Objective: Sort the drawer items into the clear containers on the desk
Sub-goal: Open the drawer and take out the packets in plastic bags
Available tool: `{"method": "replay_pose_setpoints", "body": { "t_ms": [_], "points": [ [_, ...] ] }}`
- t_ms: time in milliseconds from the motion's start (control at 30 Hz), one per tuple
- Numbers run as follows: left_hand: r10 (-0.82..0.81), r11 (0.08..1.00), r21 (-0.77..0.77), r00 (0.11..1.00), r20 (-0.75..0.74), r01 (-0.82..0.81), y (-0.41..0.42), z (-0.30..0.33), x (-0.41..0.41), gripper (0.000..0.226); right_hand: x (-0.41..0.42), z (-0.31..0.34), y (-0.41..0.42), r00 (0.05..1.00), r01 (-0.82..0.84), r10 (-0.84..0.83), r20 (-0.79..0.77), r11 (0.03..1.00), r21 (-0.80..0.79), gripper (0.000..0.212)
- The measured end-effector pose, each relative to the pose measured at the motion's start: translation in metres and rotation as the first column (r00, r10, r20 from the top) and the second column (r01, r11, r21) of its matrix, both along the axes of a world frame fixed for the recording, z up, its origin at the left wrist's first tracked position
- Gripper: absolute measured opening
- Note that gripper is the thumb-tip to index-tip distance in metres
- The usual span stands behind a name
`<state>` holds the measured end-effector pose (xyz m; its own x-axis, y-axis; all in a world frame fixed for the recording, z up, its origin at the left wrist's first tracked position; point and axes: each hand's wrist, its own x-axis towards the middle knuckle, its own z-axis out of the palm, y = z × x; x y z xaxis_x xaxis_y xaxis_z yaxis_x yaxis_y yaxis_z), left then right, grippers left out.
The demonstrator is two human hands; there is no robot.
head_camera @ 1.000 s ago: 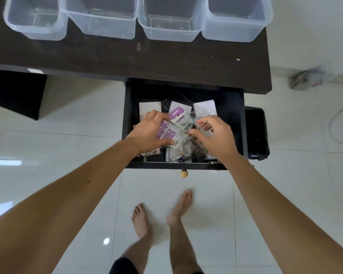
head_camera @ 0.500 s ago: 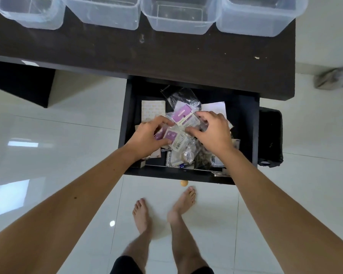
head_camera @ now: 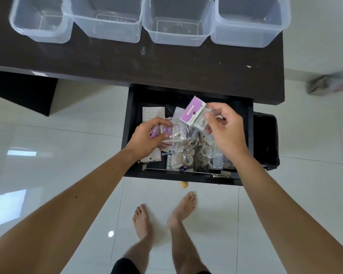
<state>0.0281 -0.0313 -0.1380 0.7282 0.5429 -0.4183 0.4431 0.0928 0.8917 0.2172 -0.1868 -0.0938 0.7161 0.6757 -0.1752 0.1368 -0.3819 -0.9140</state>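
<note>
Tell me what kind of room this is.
Probably a home room with a work desk: a dark desk with an open drawer, a glossy white tiled floor, and bare feet.

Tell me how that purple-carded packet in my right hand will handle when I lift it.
The packet, pinched by the right hand, probably weighs little. Its purple card looks flat and stiffish; the clear plastic may feel slippery.

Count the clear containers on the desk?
4, side by side in a row along the far edge of the desk: far-left container, second, third, far-right container. Their far ends are cropped; none looks hidden.
</note>
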Motion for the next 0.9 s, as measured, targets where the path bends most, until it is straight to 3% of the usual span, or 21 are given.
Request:
{"method": "replay_pose_setpoints", "body": {
  "t_ms": [133,267,367,467,633,733,833,900],
  "points": [
    [-0.022,0.999,-0.047,1.000,0.006,0.022,-0.004,0.000,-0.001,0.021,-0.010,-0.015,-0.004,0.988,-0.147,0.152,0.032,0.982,-0.120,0.021],
    [0.022,0.977,-0.212,0.999,0.049,-0.011,-0.008,0.005,-0.004,0.018,-0.019,-0.035,-0.005,0.965,-0.198,0.223,0.136,0.964,-0.176,0.023],
    [-0.047,0.989,-0.140,0.996,0.074,0.057,-0.011,0.006,-0.006,0.037,-0.024,-0.042,-0.003,0.965,-0.203,0.228,0.129,0.962,-0.182,0.024],
    [-0.087,0.989,-0.110,0.994,0.068,0.094,-0.011,0.005,-0.006,0.040,-0.025,-0.045,-0.001,0.968,-0.198,0.222,0.117,0.961,-0.191,0.021],
    [-0.205,0.978,-0.050,0.976,-0.079,0.201,-0.011,0.000,-0.007,0.038,-0.007,-0.052,0.003,0.946,-0.081,0.135,0.294,0.979,-0.187,0.014],
    [-0.206,0.979,-0.034,0.969,-0.137,0.203,-0.012,-0.002,-0.007,0.038,0.007,-0.063,0.011,0.905,0.032,0.132,0.405,0.927,-0.373,0.042],
    [-0.177,0.984,-0.056,0.976,-0.125,0.171,-0.010,-0.006,-0.008,0.033,0.015,-0.068,0.017,0.882,0.039,0.236,0.408,0.827,-0.561,0.075],
    [-0.141,0.987,-0.093,0.985,-0.096,0.132,-0.009,-0.006,-0.008,0.025,0.018,-0.069,0.019,0.870,0.038,0.259,0.419,0.813,-0.582,0.075]
  ]
}}
